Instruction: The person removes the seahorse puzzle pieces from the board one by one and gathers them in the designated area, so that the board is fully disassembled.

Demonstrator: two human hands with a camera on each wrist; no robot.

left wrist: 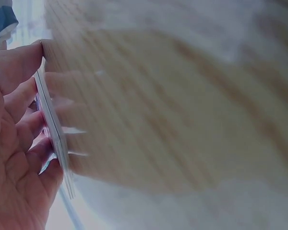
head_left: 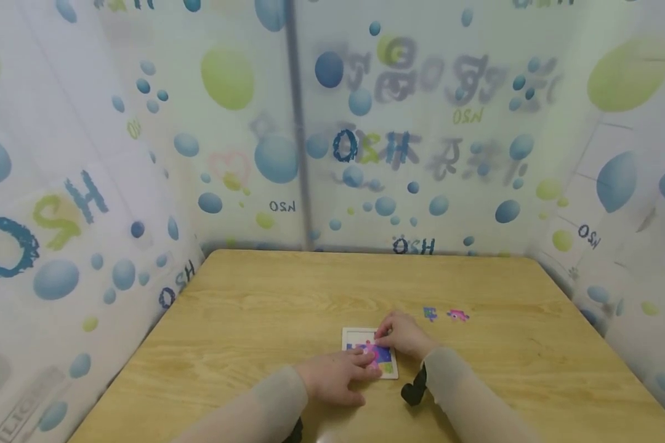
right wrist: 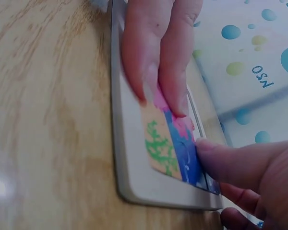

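Observation:
A small jigsaw puzzle in a white frame tray [head_left: 394,369] lies on the table. Blue, pink and green pieces [right wrist: 163,148] fill its near part, while the white backing shows along the far side. My left hand [head_left: 335,374] lies over the near left of the tray, its extended fingers [right wrist: 141,57] pressing on the pieces. At the tray's right side, my right hand [head_left: 407,335] pinches a puzzle piece between thumb and fingers. That piece is mostly covered by the fingertips. In the right wrist view the thumb [right wrist: 221,155] sits against the blue area.
Two loose puzzle pieces lie beyond the right hand, one blue and green [head_left: 430,314], one pink [head_left: 458,315]. The wooden table [head_left: 244,307] is bordered by patterned curtains [head_left: 244,203] at the back and sides.

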